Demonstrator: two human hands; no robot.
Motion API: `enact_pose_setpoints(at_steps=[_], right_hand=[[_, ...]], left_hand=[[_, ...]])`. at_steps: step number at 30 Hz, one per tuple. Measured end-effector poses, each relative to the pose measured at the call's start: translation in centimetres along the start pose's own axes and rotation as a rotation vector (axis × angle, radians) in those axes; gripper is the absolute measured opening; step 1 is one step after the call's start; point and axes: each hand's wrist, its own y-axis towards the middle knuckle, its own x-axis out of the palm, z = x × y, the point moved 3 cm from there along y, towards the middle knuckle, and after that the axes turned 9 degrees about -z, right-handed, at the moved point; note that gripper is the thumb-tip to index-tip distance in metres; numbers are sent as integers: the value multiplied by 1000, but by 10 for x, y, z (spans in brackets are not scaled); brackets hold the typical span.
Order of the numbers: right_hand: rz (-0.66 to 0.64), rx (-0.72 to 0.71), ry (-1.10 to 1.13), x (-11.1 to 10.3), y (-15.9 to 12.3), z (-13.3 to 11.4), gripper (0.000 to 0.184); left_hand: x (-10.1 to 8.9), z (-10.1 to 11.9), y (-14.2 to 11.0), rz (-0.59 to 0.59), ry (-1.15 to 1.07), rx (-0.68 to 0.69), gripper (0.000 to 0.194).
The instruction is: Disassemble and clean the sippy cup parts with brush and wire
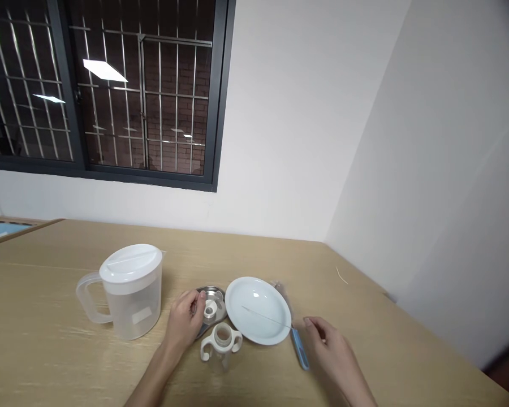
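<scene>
My left hand (pixel 184 319) is curled at the left side of a small metal tray (pixel 221 312), thumb and fingertips drawn together; whether anything is between them is hidden. On the tray lies a white ring-shaped part (pixel 210 308). In front of it stands a clear cup or bottle with a white two-handled collar (pixel 223 336), its mouth open. A white plate (pixel 258 322) is to the right, with a thin tool lying across it, its blue handle (pixel 300 349) reaching onto the table. My right hand (pixel 333 350) hovers right of that handle, apart from it, fingers bent together with nothing visible in them.
A translucent pitcher (pixel 136 308) with a white lid stands left of my left hand. Behind the plate's right edge lies a small clear item (pixel 279 287), partly hidden. A thin pale strand (pixel 341 275) is on the wooden table (pixel 186 249). Walls border the far and right sides.
</scene>
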Motion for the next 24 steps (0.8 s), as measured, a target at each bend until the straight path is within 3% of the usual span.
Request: enact_pose_setpoints(at_steps=[2, 8, 15, 18, 22, 24], right_hand=[[13, 39, -22, -2, -1, 7, 43], [-144, 51, 1, 15, -3, 24, 42], [-157, 74, -53, 37, 2, 29, 47], [-166, 93, -110, 42, 3, 30, 43], [-144, 117, -132, 38, 0, 26, 37], [-115, 121, -123, 33, -2, 23, 34]], left_hand=[[0, 0, 0, -9, 0, 2, 39], [0, 0, 0, -31, -2, 2, 40], [-1, -1, 0, -90, -15, -26, 41], [-6, 3, 2, -203, -53, -30, 45], [-13, 12, 4, -514, -213, -81, 42], [-17, 15, 5, -598, -272, -107, 34]])
